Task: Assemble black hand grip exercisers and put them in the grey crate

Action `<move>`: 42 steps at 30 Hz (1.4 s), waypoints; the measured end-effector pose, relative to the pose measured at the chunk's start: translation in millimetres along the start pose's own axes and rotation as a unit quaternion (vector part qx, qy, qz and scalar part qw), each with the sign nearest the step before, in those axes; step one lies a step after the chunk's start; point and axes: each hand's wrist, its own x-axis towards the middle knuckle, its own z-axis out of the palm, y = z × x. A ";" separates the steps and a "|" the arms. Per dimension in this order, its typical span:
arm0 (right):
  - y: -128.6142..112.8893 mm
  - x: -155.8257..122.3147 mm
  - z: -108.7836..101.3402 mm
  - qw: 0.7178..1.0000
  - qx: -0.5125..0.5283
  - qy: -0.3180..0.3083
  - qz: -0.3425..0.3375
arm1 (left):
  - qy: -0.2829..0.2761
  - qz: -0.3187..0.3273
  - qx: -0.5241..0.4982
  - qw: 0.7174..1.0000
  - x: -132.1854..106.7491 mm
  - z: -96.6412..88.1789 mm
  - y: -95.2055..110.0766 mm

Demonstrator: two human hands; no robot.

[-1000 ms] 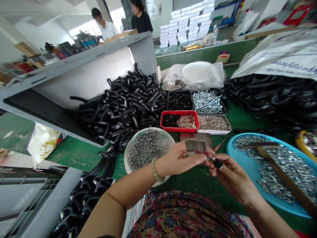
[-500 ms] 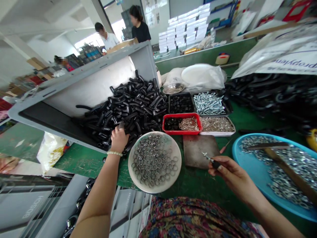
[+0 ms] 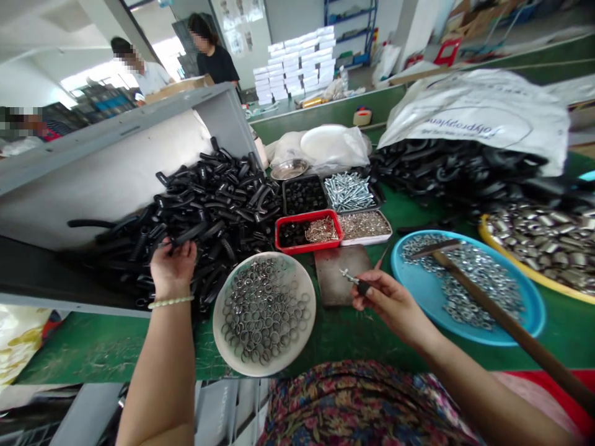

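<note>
My left hand (image 3: 173, 267), a beaded bracelet at its wrist, is at the near edge of a heap of black curved plastic pieces (image 3: 223, 198) in a tipped grey crate (image 3: 134, 124). Its fingers are curled around one black curved piece (image 3: 189, 234), partly hidden by the hand and the heap. Over a flat metal plate (image 3: 331, 288) my right hand (image 3: 390, 303) pinches a small fitting (image 3: 361, 285) with a black end. A shiny metal bolt-like shank sticks out from it to the left. Between my hands stands a round pale bowl (image 3: 218, 347) of metal rings.
A red tray (image 3: 309, 249) and neighbouring trays hold black bits, pins and bolts (image 3: 348, 191). At right, a hammer (image 3: 483, 297) lies across a blue basin (image 3: 542, 316) of nuts. A yellow-rimmed basin (image 3: 553, 286) holds metal sleeves. Behind are a white sack (image 3: 474, 114) and co-workers.
My view has turned to the right. My left hand has moved left along the black heap and rolled so its palm faces up. The right hand keeps its hold on the fitting.
</note>
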 end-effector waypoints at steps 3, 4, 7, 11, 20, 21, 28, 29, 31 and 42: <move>-1.7 -4.1 -3.6 0.999 -0.045 -0.013 -0.025 | -0.026 -0.046 -0.074 0.996 -17.0 21.4 -5.6; -3.2 -5.6 -5.2 0.996 -0.083 -0.013 -0.037 | -0.045 -0.068 -0.089 0.993 -28.0 31.3 -10.2; -11.5 -9.1 -10.0 0.948 -0.302 -0.026 -0.098 | -0.134 -0.185 -0.083 0.970 -73.9 65.5 -33.2; -23.5 -11.6 -15.7 0.757 -0.605 -0.100 -0.225 | -0.218 -0.378 -0.003 0.900 -146.9 102.1 -79.1; -27.4 -25.9 -25.2 0.687 -0.670 -0.078 -0.269 | -0.371 -0.095 0.380 0.842 -209.6 110.0 -155.7; -27.4 -26.9 -26.5 0.700 -0.660 -0.073 -0.261 | -0.366 -0.096 0.383 0.843 -208.2 109.0 -155.0; -21.4 -25.0 -18.2 0.818 -0.535 -0.043 -0.208 | -0.359 -0.315 0.209 0.853 -231.9 115.1 -147.5; -18.4 -24.3 -14.4 0.841 -0.504 -0.026 -0.197 | -0.353 -0.337 0.186 0.853 -237.2 117.3 -149.0; -10.8 -23.5 -7.1 0.901 -0.402 0.021 -0.162 | -0.341 -0.351 0.152 0.859 -245.3 121.4 -153.0; -19.1 -31.6 -25.2 0.967 -0.234 -0.100 -0.030 | -0.517 -0.251 0.317 0.754 -235.9 108.3 -146.2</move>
